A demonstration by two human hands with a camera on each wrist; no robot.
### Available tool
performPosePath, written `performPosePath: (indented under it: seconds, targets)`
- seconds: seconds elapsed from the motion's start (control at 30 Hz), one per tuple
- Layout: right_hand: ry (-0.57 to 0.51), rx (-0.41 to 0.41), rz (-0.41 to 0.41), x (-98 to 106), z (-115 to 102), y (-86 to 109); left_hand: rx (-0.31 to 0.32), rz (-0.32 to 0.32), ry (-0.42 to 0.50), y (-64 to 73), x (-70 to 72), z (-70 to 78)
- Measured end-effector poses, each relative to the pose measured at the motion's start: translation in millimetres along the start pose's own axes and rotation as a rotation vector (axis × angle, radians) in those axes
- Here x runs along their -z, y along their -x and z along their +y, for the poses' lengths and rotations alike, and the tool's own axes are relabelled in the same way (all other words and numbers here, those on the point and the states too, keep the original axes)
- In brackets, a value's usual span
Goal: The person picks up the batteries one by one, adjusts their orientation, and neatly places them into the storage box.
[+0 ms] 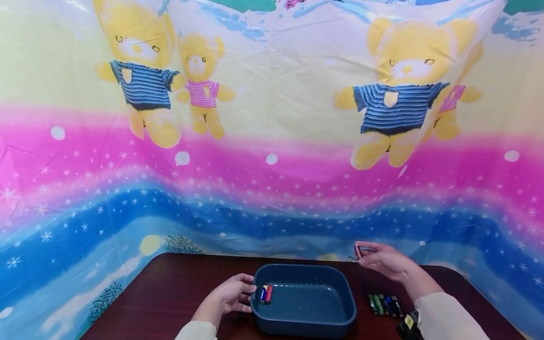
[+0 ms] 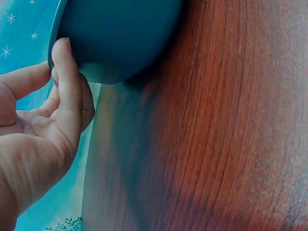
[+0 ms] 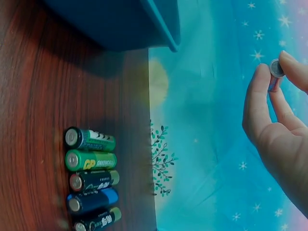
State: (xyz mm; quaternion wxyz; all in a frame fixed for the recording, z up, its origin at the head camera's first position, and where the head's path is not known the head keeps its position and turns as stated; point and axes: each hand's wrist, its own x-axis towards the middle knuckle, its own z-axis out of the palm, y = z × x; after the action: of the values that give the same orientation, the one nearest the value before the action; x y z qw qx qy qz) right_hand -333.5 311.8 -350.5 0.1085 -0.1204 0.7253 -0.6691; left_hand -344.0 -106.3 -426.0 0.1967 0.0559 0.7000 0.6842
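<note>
- On the desk [image 1: 170, 288], toward its middle, stands a dark blue tub [image 1: 303, 326], upright and open at the top.
- At its left side is the left hand [image 1: 231, 293], fingers gripping the rim, with the thumb and fingertips on either side of the wall.
- Inside the tub, by the left wall, 2 batteries lie side by side and close together: a blue battery [image 1: 263, 296] and a red battery [image 1: 269, 293].
- To the right of the tub, the right hand [image 1: 384, 259] is raised clear of the desk, its fingers pinching 1 reddish battery [image 1: 357, 250]; a metal end of it faces the right wrist view.
- Below that hand, on the desk just beside the tub, 5 batteries lie in a row: 2 green batteries [image 3: 91, 160] nearest the tub, then 1 black, 1 blue and 1 more black.
- Near the right sleeve [image 1: 446, 318] is a dark object [image 1: 409, 326] with a yellow patch, partly hidden; I cannot tell what it is.
- Behind the desk hangs a cloth [image 1: 272, 94] printed with yellow bears and snowflakes.
</note>
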Motion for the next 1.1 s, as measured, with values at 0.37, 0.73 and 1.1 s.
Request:
performPosePath:
  seconds: [0.37,0.73,1.1]
  targets:
    - [-0.005,0.018,-0.003,-14.7,-1.1,-6.8,0.025,0.000,-0.011,4.1,0.6,3.3]
    - [-0.057,0.023,-0.026,-25.7,-3.5,-19.6,0.003,0.000,-0.023,3.0,-1.2,2.7]
    - [-0.048,0.003,-0.103,-36.7,1.7,-38.1,0.005,-0.006,-0.015,1.2,-1.3,2.1]
